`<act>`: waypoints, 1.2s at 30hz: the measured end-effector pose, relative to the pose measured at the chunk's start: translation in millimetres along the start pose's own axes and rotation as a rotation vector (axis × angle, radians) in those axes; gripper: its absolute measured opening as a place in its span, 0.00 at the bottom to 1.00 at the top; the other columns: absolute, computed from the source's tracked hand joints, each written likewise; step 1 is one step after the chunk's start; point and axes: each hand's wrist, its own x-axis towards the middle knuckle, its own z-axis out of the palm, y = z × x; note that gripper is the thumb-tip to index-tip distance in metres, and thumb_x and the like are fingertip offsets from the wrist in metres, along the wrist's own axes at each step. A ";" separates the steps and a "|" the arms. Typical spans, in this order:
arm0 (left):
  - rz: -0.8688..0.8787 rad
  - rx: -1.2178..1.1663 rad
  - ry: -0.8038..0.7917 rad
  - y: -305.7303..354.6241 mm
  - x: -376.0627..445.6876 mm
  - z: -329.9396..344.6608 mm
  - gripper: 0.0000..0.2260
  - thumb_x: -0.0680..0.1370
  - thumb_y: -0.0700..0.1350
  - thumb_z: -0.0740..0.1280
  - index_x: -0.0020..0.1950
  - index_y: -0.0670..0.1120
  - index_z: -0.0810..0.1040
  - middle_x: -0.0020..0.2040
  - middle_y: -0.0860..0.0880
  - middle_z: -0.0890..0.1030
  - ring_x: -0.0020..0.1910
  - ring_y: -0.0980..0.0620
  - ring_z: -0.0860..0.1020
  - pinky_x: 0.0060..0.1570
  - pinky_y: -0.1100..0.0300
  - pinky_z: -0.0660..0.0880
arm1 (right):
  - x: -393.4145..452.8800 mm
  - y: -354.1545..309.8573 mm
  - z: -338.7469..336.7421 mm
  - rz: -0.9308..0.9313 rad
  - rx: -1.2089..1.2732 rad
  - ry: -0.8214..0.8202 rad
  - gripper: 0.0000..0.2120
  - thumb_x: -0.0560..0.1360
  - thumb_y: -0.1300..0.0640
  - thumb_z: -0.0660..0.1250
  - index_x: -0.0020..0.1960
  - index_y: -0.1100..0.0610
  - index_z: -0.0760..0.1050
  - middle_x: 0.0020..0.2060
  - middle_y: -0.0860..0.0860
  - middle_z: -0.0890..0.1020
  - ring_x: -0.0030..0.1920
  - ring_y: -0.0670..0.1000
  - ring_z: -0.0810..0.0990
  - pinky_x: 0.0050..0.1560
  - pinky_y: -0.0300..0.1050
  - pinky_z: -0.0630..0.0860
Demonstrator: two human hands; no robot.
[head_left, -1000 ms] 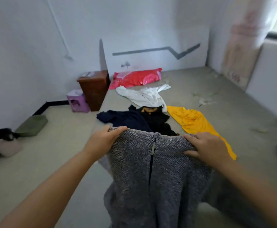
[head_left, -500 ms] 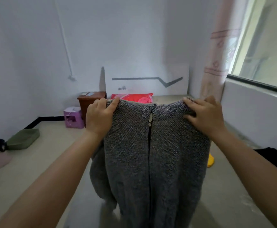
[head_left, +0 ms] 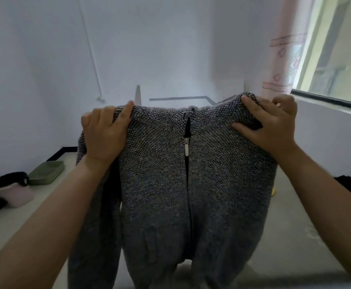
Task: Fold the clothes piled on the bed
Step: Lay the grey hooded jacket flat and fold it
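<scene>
Left hand [head_left: 104,135] and right hand [head_left: 269,124] each grip a top corner of a grey knitted cardigan [head_left: 191,184], fingers curled over its upper edge, holding it raised and spread. The zip [head_left: 186,148] runs down the cardigan's middle between the hands. The cardigan hangs above the bed [head_left: 291,236]; left of it, on the floor, lies a green cushion [head_left: 46,172]; right of it, a window [head_left: 337,46].

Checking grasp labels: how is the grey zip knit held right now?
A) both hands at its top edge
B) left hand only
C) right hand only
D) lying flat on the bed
A: the left hand and the right hand each grip the top edge of the grey zip knit, which hangs down.
</scene>
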 end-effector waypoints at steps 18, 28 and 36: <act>0.117 -0.073 -0.746 1.0 -211.1 203.5 0.15 0.73 0.46 0.61 0.58 0.48 0.73 0.35 0.46 0.77 0.34 0.45 0.73 0.36 0.55 0.59 | -177.2 -11.8 308.4 0.117 0.283 -0.681 0.27 0.70 0.40 0.61 0.63 0.54 0.72 0.50 0.55 0.83 0.44 0.60 0.78 0.45 0.49 0.73; 0.020 -0.384 -2.139 134.4 -449.7 188.9 0.17 0.79 0.51 0.60 0.67 0.49 0.71 0.58 0.43 0.72 0.59 0.44 0.69 0.56 0.53 0.66 | -431.5 -114.4 339.4 0.250 0.558 -2.069 0.25 0.80 0.45 0.52 0.74 0.54 0.56 0.65 0.57 0.72 0.64 0.57 0.69 0.57 0.45 0.69; -0.858 -0.355 -1.899 177.3 -481.9 233.4 0.25 0.75 0.60 0.60 0.62 0.42 0.69 0.58 0.41 0.74 0.57 0.42 0.72 0.52 0.50 0.69 | -434.8 -127.2 407.3 0.774 0.514 -1.620 0.23 0.75 0.47 0.64 0.66 0.57 0.71 0.58 0.59 0.75 0.59 0.58 0.72 0.56 0.46 0.67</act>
